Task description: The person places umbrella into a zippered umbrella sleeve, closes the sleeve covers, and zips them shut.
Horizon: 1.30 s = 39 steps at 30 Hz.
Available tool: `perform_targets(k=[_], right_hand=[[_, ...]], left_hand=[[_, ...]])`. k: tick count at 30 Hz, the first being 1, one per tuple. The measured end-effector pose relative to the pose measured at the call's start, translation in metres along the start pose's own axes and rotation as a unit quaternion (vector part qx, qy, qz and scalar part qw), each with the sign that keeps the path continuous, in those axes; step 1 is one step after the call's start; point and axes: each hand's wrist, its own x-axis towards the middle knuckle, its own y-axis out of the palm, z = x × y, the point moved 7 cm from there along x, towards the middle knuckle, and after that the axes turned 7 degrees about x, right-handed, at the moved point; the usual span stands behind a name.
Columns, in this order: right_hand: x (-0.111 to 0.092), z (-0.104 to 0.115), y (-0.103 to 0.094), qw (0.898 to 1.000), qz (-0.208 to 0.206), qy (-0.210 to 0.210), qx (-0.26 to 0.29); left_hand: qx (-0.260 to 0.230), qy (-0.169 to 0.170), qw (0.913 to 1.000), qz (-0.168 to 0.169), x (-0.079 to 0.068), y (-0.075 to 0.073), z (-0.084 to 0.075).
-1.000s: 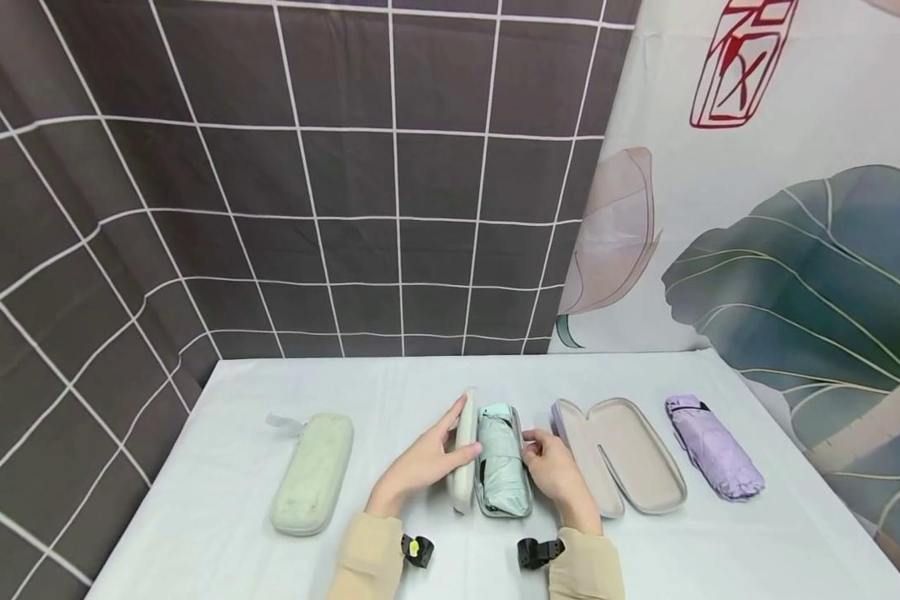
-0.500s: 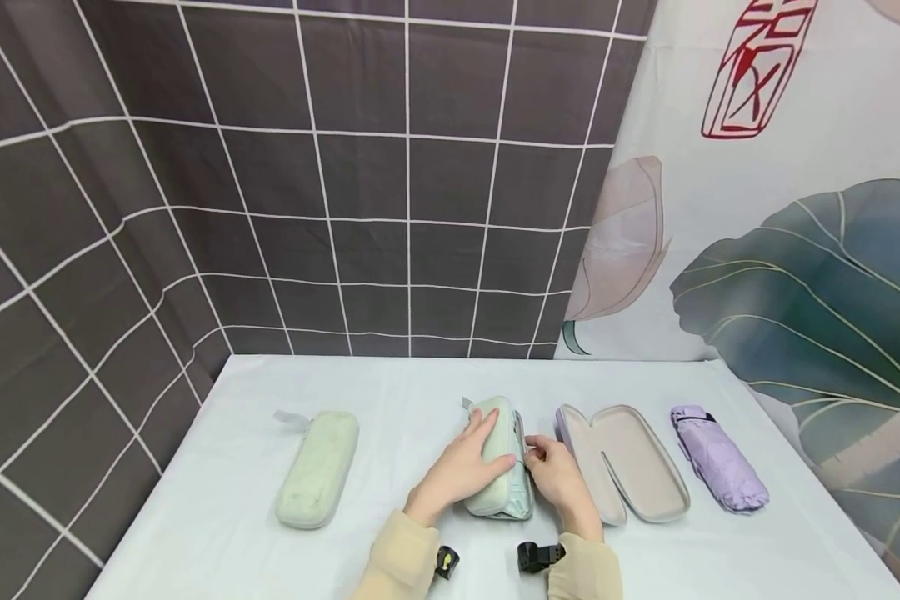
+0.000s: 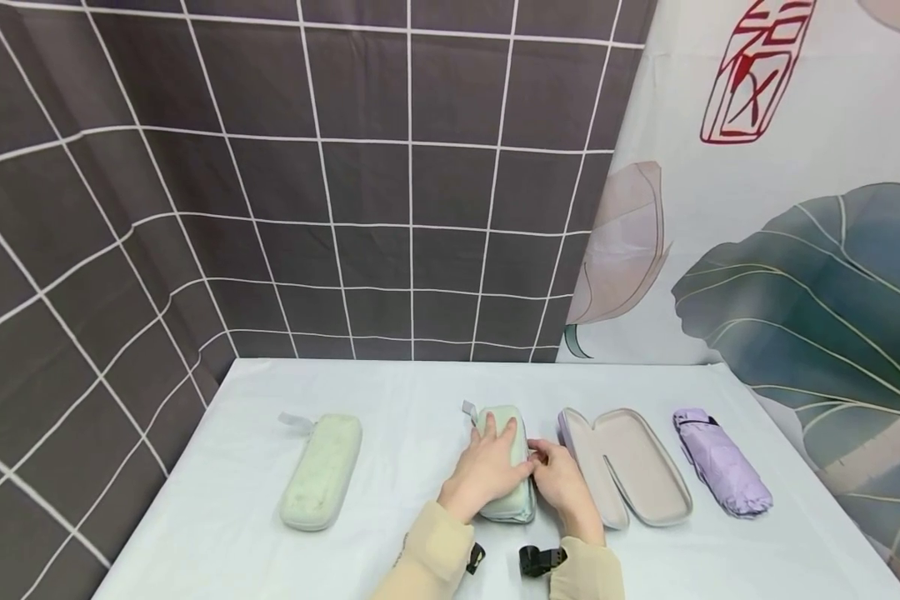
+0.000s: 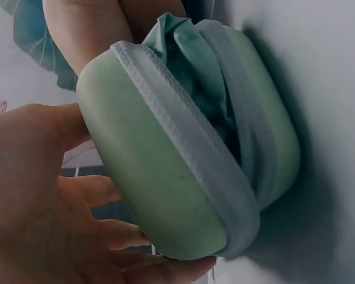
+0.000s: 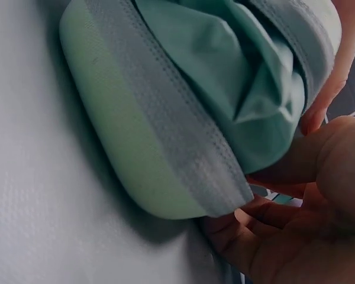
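A pale green zip case (image 3: 508,505) lies at the middle of the table, its lid folded over but gaping. Teal folded umbrella fabric (image 5: 225,77) bulges through the gap between the grey zipper edges in the right wrist view. My left hand (image 3: 487,471) lies over the lid, extended fingers spread on its top. At the case's right side, my right hand (image 3: 558,479) holds the rim, with thumb and bent fingers at the edge beside the fabric. Part of the lid is hidden beneath the left hand.
Another pale green case (image 3: 322,471) with a strap lies to the left. An opened case (image 3: 645,467) with beige lining lies close to the right hand. Beyond it is a folded purple umbrella (image 3: 722,462). A dark grid cloth (image 3: 360,183) hangs behind the table.
The left hand has swung the lid from upright at the left over to the right, covering the teal umbrella. The right hand has stayed at the case's right edge.
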Motion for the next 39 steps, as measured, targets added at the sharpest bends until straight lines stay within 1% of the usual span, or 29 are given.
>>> perform_targets(k=[3, 6, 9, 12, 16, 20, 23, 24, 25, 27, 29, 30, 31, 32, 34, 36, 39], right_hand=[[-0.001, 0.000, 0.000, 1.000, 0.001, -0.002, 0.002], [-0.001, 0.000, -0.001, 1.000, 0.001, -0.001, 0.001], [0.000, -0.002, 0.000, 1.000, 0.002, 0.006, 0.000], [0.001, -0.002, 0.001, 1.000, 0.004, 0.018, 0.012], [0.001, -0.001, 0.002, 0.999, 0.010, 0.028, 0.042], [0.000, 0.002, 0.002, 0.998, 0.010, 0.031, 0.052], [-0.002, 0.001, 0.001, 0.997, 0.010, 0.045, 0.056], [0.002, -0.006, 0.002, 0.997, 0.009, 0.048, 0.060], [0.002, -0.006, 0.003, 0.997, 0.010, 0.050, 0.058], [0.002, -0.005, 0.003, 0.997, 0.009, 0.056, 0.046], [0.002, -0.003, 0.004, 0.998, 0.005, 0.056, 0.025], [0.002, -0.001, 0.004, 0.998, 0.004, 0.055, 0.011], [-0.001, 0.006, 0.002, 0.998, 0.004, 0.055, -0.006], [-0.002, 0.008, 0.002, 0.998, 0.005, 0.055, -0.019], [-0.002, 0.010, 0.001, 0.998, 0.008, 0.050, -0.043], [-0.001, 0.012, 0.001, 0.997, 0.013, 0.045, -0.061], [-0.001, 0.017, 0.002, 0.995, 0.016, 0.036, -0.088]], left_hand=[[0.012, 0.001, 0.9999, 0.005, 0.000, -0.001, -0.003], [0.017, 0.006, 0.9997, 0.017, 0.001, -0.003, -0.005], [0.017, 0.012, 0.9992, 0.034, 0.002, -0.005, -0.005], [0.019, 0.014, 0.9987, 0.046, 0.001, -0.006, -0.004], [0.035, 0.020, 0.9985, 0.037, 0.000, -0.007, -0.007], [0.070, 0.026, 0.9970, 0.019, 0.000, -0.006, -0.012], [0.092, 0.017, 0.9955, 0.015, 0.001, -0.003, -0.016], [0.099, 0.013, 0.9949, 0.015, 0.001, -0.002, -0.016], [0.107, 0.008, 0.9941, 0.014, 0.002, 0.000, -0.017], [0.122, 0.002, 0.9925, 0.014, 0.002, 0.002, -0.018], [0.131, 0.004, 0.9913, 0.010, 0.002, 0.003, -0.018], [0.134, 0.006, 0.9909, 0.008, 0.002, 0.004, -0.018], [0.132, 0.007, 0.9911, 0.006, 0.002, 0.004, -0.017], [0.129, 0.009, 0.9916, 0.004, 0.001, 0.005, -0.016], [0.117, 0.018, 0.9930, 0.002, 0.000, 0.004, -0.013], [0.094, 0.028, 0.9952, 0.006, -0.001, 0.004, -0.009], [0.043, 0.043, 0.9981, 0.014, -0.003, -0.001, 0.000]])
